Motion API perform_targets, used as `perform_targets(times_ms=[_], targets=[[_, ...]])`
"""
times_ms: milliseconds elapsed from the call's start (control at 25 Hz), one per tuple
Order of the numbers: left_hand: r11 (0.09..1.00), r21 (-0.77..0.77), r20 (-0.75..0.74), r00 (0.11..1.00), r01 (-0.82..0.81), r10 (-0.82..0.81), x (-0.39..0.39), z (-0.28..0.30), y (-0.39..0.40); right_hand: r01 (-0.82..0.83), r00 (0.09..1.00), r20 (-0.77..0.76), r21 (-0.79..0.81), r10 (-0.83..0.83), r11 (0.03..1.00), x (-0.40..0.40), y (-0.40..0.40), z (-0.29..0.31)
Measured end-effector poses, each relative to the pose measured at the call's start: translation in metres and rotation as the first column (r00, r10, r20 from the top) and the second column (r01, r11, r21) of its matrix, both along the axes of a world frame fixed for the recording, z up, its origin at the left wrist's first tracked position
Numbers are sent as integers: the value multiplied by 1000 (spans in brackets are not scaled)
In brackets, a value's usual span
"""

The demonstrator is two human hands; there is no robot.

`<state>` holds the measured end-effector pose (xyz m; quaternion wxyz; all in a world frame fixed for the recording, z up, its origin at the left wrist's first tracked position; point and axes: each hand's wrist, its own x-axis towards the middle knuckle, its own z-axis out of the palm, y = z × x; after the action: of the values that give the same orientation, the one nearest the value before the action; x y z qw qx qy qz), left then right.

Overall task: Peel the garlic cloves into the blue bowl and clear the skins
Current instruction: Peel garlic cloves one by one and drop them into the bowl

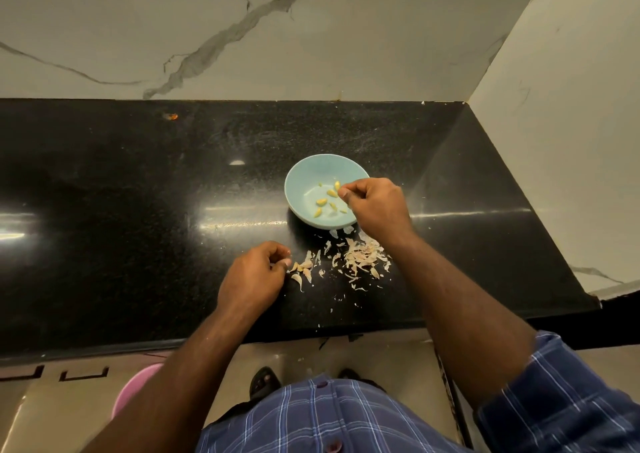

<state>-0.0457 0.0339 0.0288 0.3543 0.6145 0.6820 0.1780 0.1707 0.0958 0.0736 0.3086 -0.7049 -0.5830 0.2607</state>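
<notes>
Wearer's clothing: blue shirt (332, 418) with thin white check lines, buttoned front, two dark round buttons visible down the placket. Right sleeve (568, 393) of the same check, rolled or pushed up above the elbow into a bunched cuff; forearms bare. Dark open-toed sandals (264, 381) on the feet.

No text, label, brand, number or sign can be read anywhere in the head view.
</notes>
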Motion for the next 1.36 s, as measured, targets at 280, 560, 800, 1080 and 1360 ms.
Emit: perform_targets(times_ms=[280,560,800,1080,1360], targets=[[1000,-17,14,1000,-12,12,-8,-7,1,-358,909,108,-298,403,885,-29,-46,-37],[1000,4,22,1000,-14,14,-13,-9,0,-363,835,281,-364,473,858,-50,-46,-54],[1000,22,37,999,-7,6,-12,-10,2,-283,942,84,-325,326,902,-46,-46,-53],[985,-163,490,862,-56,130,3,-11,5,-287,923,-337,-284,185,915,-43,-50,-50],[936,-334,658,683,-113,317,1,-9,6,-328,942,-146,-226,301,917,-35,-63,-52]])
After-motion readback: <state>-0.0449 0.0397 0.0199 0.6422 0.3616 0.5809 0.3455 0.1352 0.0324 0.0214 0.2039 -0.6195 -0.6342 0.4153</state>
